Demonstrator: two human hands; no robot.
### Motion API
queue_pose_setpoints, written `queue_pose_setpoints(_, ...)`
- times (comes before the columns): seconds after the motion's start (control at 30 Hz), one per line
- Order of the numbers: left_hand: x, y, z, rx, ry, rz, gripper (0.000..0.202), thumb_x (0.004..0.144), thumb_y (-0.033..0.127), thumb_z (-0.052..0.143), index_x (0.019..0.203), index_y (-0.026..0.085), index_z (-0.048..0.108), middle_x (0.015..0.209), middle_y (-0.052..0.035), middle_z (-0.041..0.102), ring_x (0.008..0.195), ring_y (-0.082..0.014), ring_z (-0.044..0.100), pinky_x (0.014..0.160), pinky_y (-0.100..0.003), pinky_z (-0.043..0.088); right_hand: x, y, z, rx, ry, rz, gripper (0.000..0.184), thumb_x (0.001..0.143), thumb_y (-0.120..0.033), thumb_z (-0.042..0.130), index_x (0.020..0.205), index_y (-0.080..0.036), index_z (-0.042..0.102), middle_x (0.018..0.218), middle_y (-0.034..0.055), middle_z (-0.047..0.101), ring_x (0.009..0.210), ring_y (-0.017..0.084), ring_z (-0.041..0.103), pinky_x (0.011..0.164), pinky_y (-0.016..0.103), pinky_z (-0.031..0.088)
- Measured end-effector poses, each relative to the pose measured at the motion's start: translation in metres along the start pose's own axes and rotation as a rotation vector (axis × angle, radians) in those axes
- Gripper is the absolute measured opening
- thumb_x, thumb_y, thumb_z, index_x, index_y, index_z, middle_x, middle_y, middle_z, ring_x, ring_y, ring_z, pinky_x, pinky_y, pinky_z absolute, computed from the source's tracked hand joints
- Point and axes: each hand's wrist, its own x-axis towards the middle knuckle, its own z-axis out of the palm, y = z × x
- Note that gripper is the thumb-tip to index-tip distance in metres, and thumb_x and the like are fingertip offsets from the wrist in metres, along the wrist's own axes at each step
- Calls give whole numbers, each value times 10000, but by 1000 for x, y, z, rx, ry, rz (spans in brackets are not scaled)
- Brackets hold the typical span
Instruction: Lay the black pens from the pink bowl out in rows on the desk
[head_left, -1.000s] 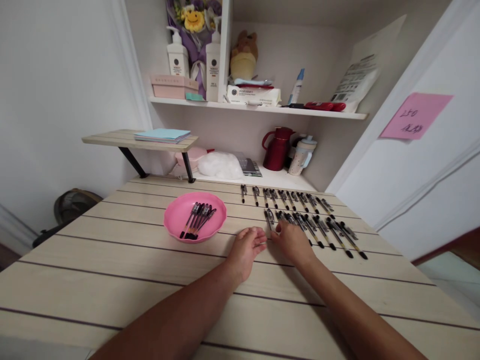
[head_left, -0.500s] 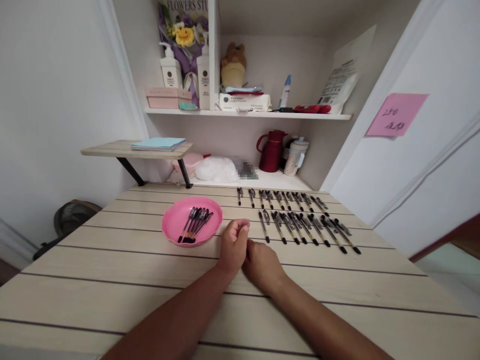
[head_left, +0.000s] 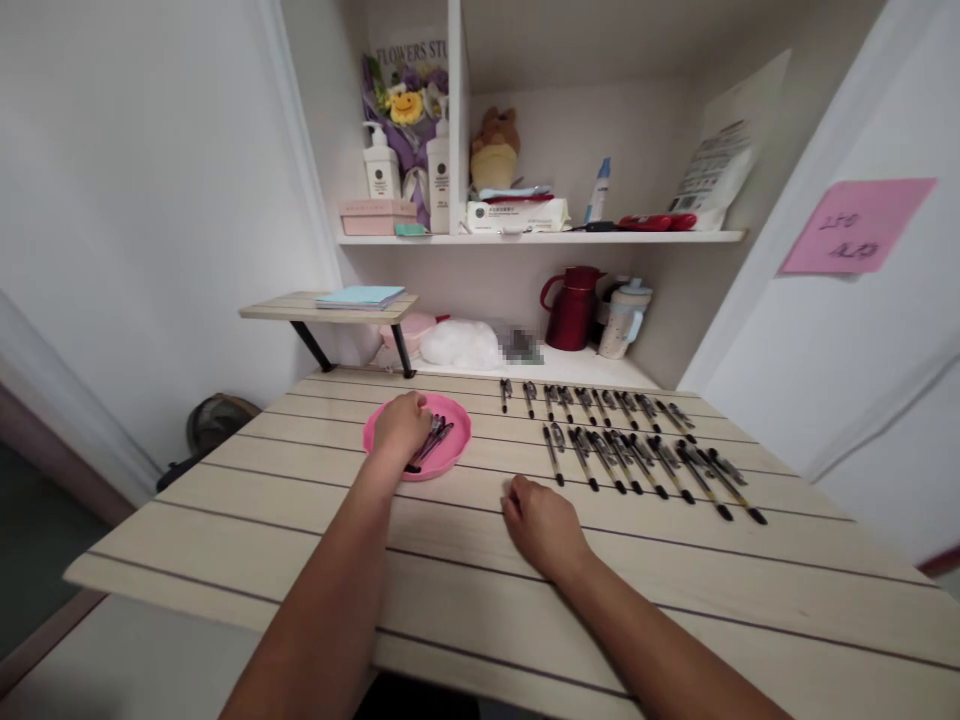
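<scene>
A pink bowl sits on the light wooden table and holds several black pens. My left hand reaches into the bowl over those pens, fingers curled down; whether it grips one is hidden. My right hand rests on the table in front of me, fingers loosely curled, with nothing visible in it. To the right, two rows of black pens lie side by side on the tabletop.
Behind the table are a small raised shelf with blue paper, a red jug, a cup and a wall shelf with bottles. A pink note hangs on the wall at right. The table's left edge drops to the floor.
My left hand has moved left from the table's middle into the pink bowl. My right hand has drawn back from the pen rows toward me. The view has shifted left.
</scene>
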Motion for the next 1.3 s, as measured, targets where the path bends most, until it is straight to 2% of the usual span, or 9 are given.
queue_pose_setpoints(0.07, 6, -19, -9, 153, -104, -48, 309, 769, 293, 470, 1013, 175, 619, 1051, -140, 634, 955, -265, 571, 763, -331, 407, 1, 0, 0, 6, -7, 6, 198, 848, -279, 389, 834, -178, 559, 807, 71, 660, 753, 178, 595, 563, 259, 285)
queue_pose_setpoints(0.17, 5, -35, -10, 238, -153, -76, 303, 744, 276, 499, 1002, 184, 631, 1088, -157, 618, 996, -269, 556, 791, -337, 400, 2, 0, 1, 16, -19, 16, 193, 842, -288, 401, 819, -189, 566, 795, 63, 658, 743, 174, 588, 556, 257, 274)
queue_pose_setpoints(0.37, -5, -41, -7, 407, -253, -82, 242, 687, 156, 545, 898, 178, 662, 1036, -143, 648, 1050, -273, 530, 959, -468, 268, 1, 1, 2, 26, -10, 12, 191, 835, -292, 404, 787, -197, 562, 754, 52, 655, 720, 173, 582, 536, 262, 248)
queue_pose_setpoints(0.57, -9, -58, -20, 458, -338, -84, 271, 673, 178, 590, 929, 118, 656, 1027, -186, 638, 972, -259, 579, 811, -314, 415, 1, 3, 2, 29, -14, 9, 191, 827, -309, 409, 771, -201, 556, 741, 48, 651, 697, 173, 576, 529, 264, 237)
queue_pose_setpoints(0.8, -7, -98, -56, 507, -329, -186, 274, 696, 278, 585, 890, 102, 664, 965, -203, 650, 919, -279, 598, 760, -324, 431, 2, 3, 1, 47, -33, 20, 200, 825, -308, 413, 761, -197, 567, 737, 53, 646, 695, 166, 569, 537, 260, 246)
queue_pose_setpoints(0.93, -3, -91, -51, 467, -259, -175, 343, 800, 380, 430, 925, 153, 654, 1000, -164, 648, 938, -266, 590, 758, -331, 425, 2, 2, 3, 33, -13, 9, 204, 826, -302, 403, 764, -197, 567, 750, 59, 651, 714, 177, 575, 537, 263, 242)
queue_pose_setpoints(1.1, -5, -70, -28, 397, -263, -217, 221, 667, 275, 609, 831, 136, 658, 890, -155, 671, 829, -283, 616, 669, -315, 436, 1, 1, 5, 57, 21, 16, 204, 825, -298, 402, 769, -196, 569, 752, 58, 659, 718, 179, 581, 545, 265, 251)
queue_pose_setpoints(1.2, -6, -65, -33, 348, -227, -247, 152, 658, 189, 591, 778, 111, 641, 846, -175, 666, 799, -295, 615, 652, -335, 432, 2, 2, 7, 84, 32, 19, 183, 816, -287, 420, 764, -197, 571, 756, 58, 659, 729, 179, 580, 551, 261, 261)
queue_pose_setpoints(1.3, -13, -49, -41, 281, -148, -222, 181, 738, 244, 506, 804, 107, 604, 827, -171, 652, 785, -271, 610, 640, -332, 426, 6, 4, 7, 170, 45, 38, 190, 808, -298, 439, 721, -190, 568, 721, 64, 646, 706, 178, 569, 557, 260, 279)
